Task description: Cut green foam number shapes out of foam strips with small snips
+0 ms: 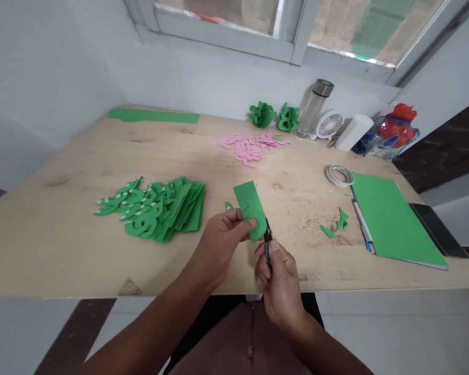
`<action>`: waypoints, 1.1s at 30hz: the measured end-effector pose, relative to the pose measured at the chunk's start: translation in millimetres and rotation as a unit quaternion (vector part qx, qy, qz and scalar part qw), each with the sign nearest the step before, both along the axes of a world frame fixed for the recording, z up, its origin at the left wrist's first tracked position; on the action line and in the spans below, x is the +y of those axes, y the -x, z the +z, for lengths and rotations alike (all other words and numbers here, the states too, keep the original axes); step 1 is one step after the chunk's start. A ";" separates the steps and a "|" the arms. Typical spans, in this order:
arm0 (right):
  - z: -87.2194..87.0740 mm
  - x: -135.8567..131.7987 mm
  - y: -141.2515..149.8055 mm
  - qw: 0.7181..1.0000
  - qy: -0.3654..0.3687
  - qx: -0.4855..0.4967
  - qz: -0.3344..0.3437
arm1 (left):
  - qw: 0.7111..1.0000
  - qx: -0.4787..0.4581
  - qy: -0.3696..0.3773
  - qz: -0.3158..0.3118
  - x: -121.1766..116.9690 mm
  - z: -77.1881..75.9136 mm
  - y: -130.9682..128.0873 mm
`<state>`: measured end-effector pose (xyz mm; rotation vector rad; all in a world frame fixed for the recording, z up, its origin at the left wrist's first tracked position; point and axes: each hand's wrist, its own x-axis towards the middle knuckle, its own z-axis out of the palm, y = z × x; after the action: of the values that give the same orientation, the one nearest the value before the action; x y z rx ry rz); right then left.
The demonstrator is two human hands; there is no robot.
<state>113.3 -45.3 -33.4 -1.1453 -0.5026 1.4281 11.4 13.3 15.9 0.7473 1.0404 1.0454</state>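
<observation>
Wood tbl (70, 208) runs back to a white wall (82, 57) w/ a window frame (234, 39) above. Your L hand (229, 232) has thumb & fingers pinched closed on a green card (248, 199), held up over the tbl approx. centre, nr the front edge. Your R hand (279, 265) is wrapped round the scissors (267, 247), thumb along the handle; blades sit at the card's R side, but can't tell how far apart they are. To your L: pile of green pcs (175, 208), some w/ white marks. Beyond the card: pink cutouts (248, 152). To your R: green scraps (339, 225), tape roll (338, 184) & a lg. green sheet (398, 219).
</observation>
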 end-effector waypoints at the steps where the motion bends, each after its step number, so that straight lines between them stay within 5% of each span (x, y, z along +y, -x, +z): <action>1: -0.4 -0.3 -0.1 1.000 0.000 -0.002 0.000 | 1.000 0.000 0.000 0.000 0.0 -0.8 0.3; 33: -7.5 -5.0 -10.5 0.998 0.007 -0.045 0.038 | 0.999 -0.018 0.014 0.024 -6.0 -13.2 1.7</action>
<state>123.8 -50.3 -40.9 -1.2173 -0.6059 1.4525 9.7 7.3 2.7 0.6808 1.0450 1.0802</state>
